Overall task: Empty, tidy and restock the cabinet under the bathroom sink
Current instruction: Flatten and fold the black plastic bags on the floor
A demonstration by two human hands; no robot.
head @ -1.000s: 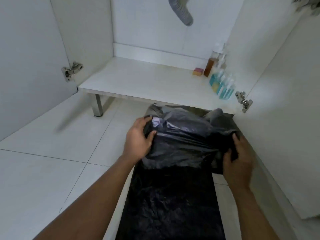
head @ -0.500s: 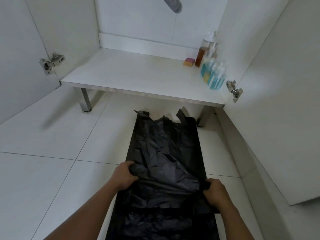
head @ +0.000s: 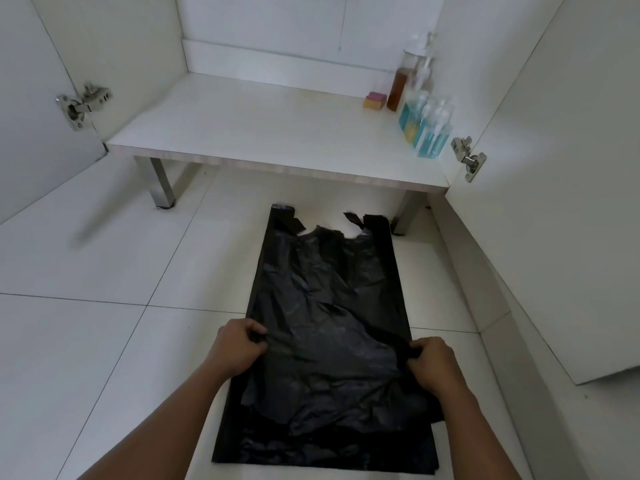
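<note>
**Black bag down flat, both grips on its edges**

The black bag [head: 329, 299] lay spread on the floor tiles [head: 86, 341], dead centre, its handles pointing to twelve o'clock at the cabinet. The left grip [head: 239, 348] pinched a fold of plastic at the bag's nine o'clock edge. The right grip [head: 433, 365] was clenched on the three o'clock edge. That was tension from both sides, most likely to draw the crumpled sheet taut and flat for folding. At six o'clock more black plastic [head: 311, 452] showed beneath it; a second bag or the same one doubled over, I could not tell.

Out at twelve o'clock, the cabinet shelf [head: 259, 126] stood raised on a metal leg [head: 161, 185]. At one o'clock the blue pump bottles [head: 429, 133] lined the right wall, with an amber bottle [head: 398, 88] behind them and a sponge [head: 374, 100] just beside that. They were packed into the corner, so I'd say restocking was underway. Both doors were swung wide, with the left hinge [head: 83, 105] at ten o'clock and the right hinge [head: 467, 157] at two.
</note>
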